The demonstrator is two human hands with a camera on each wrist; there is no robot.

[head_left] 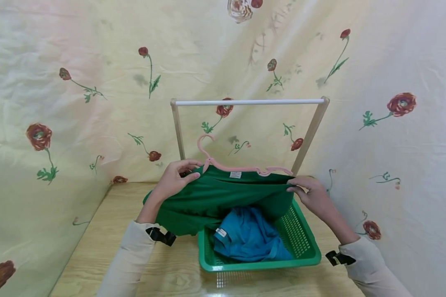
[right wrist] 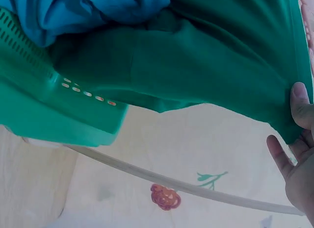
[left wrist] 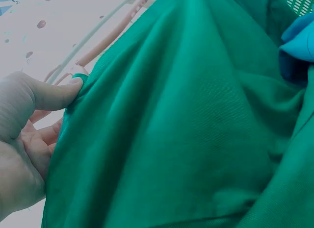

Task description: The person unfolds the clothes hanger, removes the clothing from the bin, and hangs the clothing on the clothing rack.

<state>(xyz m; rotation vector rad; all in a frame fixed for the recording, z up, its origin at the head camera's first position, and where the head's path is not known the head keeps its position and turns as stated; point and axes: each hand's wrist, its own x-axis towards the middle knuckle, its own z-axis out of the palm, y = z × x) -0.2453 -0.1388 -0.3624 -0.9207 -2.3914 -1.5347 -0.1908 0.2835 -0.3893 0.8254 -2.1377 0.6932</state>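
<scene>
A green garment (head_left: pixel 215 196) hangs spread between both hands, its top edge stretched sideways and a white label (head_left: pixel 236 175) near the middle of that edge. At the upper left corner of the cloth, my left hand (head_left: pixel 174 179) pinches the edge, thumb in front. My right hand (head_left: pixel 312 194) grips the opposite corner between thumb and fingers. A pink hanger (head_left: pixel 238 168) lies along the top edge with its hook pointing up; its left arm is partly hidden by the cloth. In the right wrist view, the garment's fabric (right wrist: pixel 221 66) falls in folds beside the basket.
Below the garment, a green plastic basket (head_left: pixel 260 266) on the wooden table (head_left: pixel 104 239) holds a crumpled blue garment (head_left: pixel 249 237) with a white tag. Behind it stands a rack with a white rail (head_left: pixel 249 102) and wooden posts (head_left: pixel 312 134). Flower-patterned cloth (head_left: pixel 107 90) surrounds the table.
</scene>
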